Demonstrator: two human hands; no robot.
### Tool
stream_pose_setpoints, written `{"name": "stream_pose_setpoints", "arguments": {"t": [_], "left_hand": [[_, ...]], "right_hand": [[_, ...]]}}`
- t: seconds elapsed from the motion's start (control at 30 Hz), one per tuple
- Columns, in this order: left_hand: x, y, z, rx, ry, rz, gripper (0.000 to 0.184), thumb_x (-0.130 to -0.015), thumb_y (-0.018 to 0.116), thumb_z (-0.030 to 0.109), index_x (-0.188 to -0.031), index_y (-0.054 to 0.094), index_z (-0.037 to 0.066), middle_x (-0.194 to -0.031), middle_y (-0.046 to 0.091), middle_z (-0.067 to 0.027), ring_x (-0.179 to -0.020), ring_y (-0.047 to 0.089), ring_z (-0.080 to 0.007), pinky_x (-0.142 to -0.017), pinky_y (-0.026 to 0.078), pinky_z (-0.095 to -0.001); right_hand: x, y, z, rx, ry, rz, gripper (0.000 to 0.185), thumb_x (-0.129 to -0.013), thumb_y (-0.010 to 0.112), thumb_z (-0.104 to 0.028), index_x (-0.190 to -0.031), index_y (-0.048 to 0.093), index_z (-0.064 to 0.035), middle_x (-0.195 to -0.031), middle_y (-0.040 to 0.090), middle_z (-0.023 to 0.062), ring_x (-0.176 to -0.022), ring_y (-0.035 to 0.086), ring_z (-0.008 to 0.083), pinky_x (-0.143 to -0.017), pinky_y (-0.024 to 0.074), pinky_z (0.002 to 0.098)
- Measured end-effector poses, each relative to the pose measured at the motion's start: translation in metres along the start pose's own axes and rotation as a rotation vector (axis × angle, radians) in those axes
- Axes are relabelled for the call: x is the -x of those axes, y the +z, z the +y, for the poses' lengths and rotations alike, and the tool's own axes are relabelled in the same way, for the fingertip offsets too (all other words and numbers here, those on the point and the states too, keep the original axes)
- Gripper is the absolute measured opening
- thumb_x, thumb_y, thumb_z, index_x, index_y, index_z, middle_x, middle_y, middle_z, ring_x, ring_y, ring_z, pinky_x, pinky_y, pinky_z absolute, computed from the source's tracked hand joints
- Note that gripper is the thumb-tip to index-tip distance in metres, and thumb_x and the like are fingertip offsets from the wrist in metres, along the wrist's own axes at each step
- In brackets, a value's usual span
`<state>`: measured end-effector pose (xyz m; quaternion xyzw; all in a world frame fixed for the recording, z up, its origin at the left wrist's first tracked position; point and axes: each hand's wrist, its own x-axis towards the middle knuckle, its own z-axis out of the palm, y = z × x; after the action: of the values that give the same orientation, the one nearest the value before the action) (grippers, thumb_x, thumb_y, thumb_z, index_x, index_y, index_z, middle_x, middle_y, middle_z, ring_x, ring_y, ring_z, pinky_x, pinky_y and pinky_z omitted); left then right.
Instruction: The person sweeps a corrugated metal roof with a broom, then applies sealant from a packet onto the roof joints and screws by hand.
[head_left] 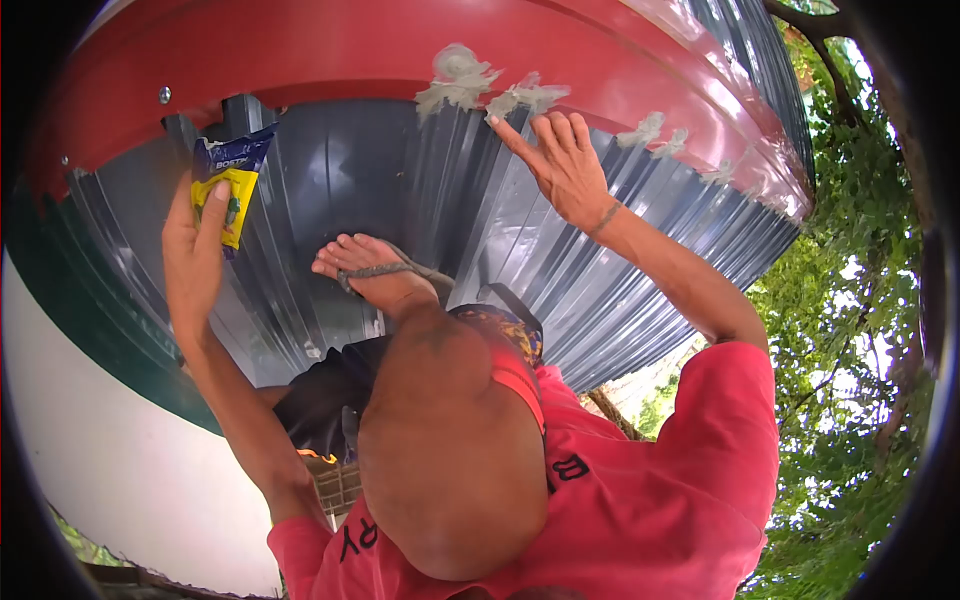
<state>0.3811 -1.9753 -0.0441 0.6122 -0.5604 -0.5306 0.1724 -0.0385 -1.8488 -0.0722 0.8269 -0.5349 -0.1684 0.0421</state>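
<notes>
My left hand (192, 250) grips a blue and yellow sealant packet (236, 190) marked with what looks like "BOSTIK", the thumb pressed on its front. The packet is upright over the dark corrugated metal roofing (340, 170). On the right, my right hand (570, 170) has its index finger stretched out, the other fingers apart and slightly bent. That fingertip touches the lower edge of a grey smear of sealant (528, 95) on the red metal flashing (320, 50). A thicker grey patch (458, 78) lies just left of it, with smaller dabs (642, 130) to the right.
My bent knee (440, 350) and sandaled foot (380, 280) rest over the ribbed roofing. A screw head (165, 95) sticks out of the flashing. Leafy branches (830, 400) hang along the right, and a pale wall (120, 440) stands at lower left.
</notes>
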Motion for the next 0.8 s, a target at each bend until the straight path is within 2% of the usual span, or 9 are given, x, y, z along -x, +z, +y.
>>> {"name": "stream_pose_setpoints", "arguments": {"t": [0.33,0.43,0.53,0.63,0.73,0.8], "left_hand": [[0.005,0.003,0.001,0.009,-0.002,-0.006,0.039,-0.106,0.057,0.032,-0.13,0.059,0.001,-0.096,0.064,-0.004,-0.08,0.055,-0.0057,-0.069,0.047,-0.0238],[0.006,0.005,0.001,0.01,0.001,-0.02,0.038,-0.106,0.056,0.031,-0.13,0.059,0.002,-0.096,0.064,-0.0037,-0.079,0.055,-0.0054,-0.068,0.047,-0.0236],[0.009,0.001,-0.005,0.012,-0.001,-0.026,0.037,-0.106,0.056,0.031,-0.128,0.059,0.002,-0.096,0.063,-0.0031,-0.079,0.054,-0.005,-0.068,0.046,-0.0235],[0.013,-0.003,-0.01,0.044,-0.043,-0.028,0.035,-0.106,0.056,0.031,-0.126,0.06,0.002,-0.095,0.063,-0.0025,-0.08,0.054,-0.0046,-0.069,0.046,-0.0231],[0.017,-0.005,-0.012,0.033,-0.037,-0.013,0.035,-0.106,0.056,0.032,-0.124,0.061,0.002,-0.095,0.062,-0.002,-0.08,0.054,-0.0043,-0.068,0.045,-0.0224],[0.019,-0.003,-0.012,-0.006,-0.022,0.0,0.035,-0.106,0.056,0.032,-0.123,0.061,0.003,-0.095,0.062,-0.0019,-0.08,0.054,-0.004,-0.068,0.045,-0.022]], "right_hand": [[0.007,-0.003,0.012,-0.021,0.023,0.045,0.085,-0.089,0.061,-0.002,-0.161,0.029,-0.0314,-0.114,0.051,0.008,-0.108,0.047,0.0264,-0.105,0.0335,0.0455],[0.004,0.002,0.01,0.051,0.004,-0.002,0.084,-0.089,0.061,-0.001,-0.161,0.03,-0.0308,-0.116,0.052,0.0076,-0.108,0.047,0.0263,-0.104,0.0338,0.0452],[0.004,-0.004,0.02,0.047,-0.032,0.031,0.08,-0.089,0.064,-0.007,-0.16,0.031,-0.0248,-0.112,0.05,0.008,-0.107,0.047,0.0266,-0.105,0.0335,0.0452],[0.008,-0.004,0.019,-0.025,-0.024,0.104,0.08,-0.088,0.063,-0.004,-0.159,0.033,-0.0245,-0.11,0.051,0.0082,-0.106,0.048,0.0266,-0.105,0.0338,0.0451],[0.005,0.007,0.015,-0.18,0.099,0.149,0.084,-0.085,0.06,0.006,-0.158,0.038,-0.0286,-0.112,0.05,0.0079,-0.105,0.047,0.0256,-0.101,0.0354,0.0442],[0.001,0.007,0.013,-0.138,0.116,0.106,0.084,-0.084,0.06,0.007,-0.157,0.038,-0.0285,-0.111,0.05,0.0079,-0.103,0.047,0.0256,-0.1,0.0356,0.0441]]}}
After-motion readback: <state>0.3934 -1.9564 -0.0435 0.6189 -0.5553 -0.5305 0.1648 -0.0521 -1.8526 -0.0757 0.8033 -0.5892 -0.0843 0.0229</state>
